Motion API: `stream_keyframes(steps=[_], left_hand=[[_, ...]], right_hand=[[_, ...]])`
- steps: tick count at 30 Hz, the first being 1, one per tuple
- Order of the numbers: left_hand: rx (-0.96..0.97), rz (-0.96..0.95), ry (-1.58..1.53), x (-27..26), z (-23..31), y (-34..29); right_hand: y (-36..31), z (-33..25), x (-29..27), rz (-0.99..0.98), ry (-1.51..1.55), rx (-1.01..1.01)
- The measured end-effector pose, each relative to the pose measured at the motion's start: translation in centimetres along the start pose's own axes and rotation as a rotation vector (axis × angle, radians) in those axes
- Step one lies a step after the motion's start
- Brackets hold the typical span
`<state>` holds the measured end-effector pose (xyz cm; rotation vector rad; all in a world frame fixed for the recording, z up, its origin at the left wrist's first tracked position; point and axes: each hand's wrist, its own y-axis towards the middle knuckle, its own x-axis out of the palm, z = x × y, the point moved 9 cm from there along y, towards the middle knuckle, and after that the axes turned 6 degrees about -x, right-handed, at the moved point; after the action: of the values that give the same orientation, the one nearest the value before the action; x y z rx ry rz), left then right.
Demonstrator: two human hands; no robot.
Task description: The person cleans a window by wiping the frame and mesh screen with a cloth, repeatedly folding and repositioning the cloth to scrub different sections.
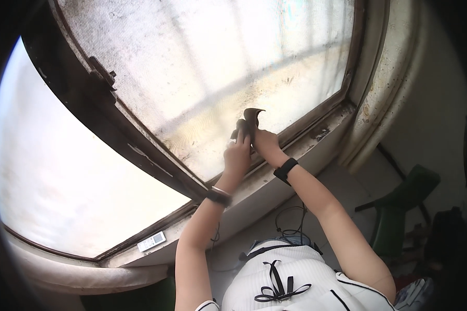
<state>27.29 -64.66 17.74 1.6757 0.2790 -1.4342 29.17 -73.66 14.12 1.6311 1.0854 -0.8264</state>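
In front of the window screen (213,67), both hands are raised close together at a dark cloth-like piece (252,117). Its upper end bends over to the right in a curled flap. My left hand (237,156) has its fingers pressed against the piece's left side. On the other side, my right hand (268,145) is closed around its lower part, fingertips mostly hidden. The brown window frame (316,120) runs just beyond and below the hands. Whether the piece touches the screen, I cannot tell.
A white remote control (151,241) lies on the worn sill (179,226) at left. A dark upright (114,119) divides the window. Pale curtains (384,98) hang at right. A green chair (394,217) stands lower right, and a thin dark cable (291,228) hangs below the sill.
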Motion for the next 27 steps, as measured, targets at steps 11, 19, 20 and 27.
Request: stream_keyframes(steps=[11,19,20,27], left_hand=[[-0.079,0.037,-0.292,-2.5,1.2,1.3],[-0.014,0.189,-0.287,-3.9,1.6,0.9],[0.029,0.273,-0.247,-5.3,1.7,0.8],[0.154,0.381,0.049,-8.3,2.3,4.6]], right_hand=[[4.0,0.5,-9.7,0.276,0.003,0.016],[4.5,1.0,-7.0,0.193,0.099,0.08],[4.1,0.4,-7.7,0.194,0.099,0.079],[0.8,1.6,-2.3,-0.077,0.111,0.144]])
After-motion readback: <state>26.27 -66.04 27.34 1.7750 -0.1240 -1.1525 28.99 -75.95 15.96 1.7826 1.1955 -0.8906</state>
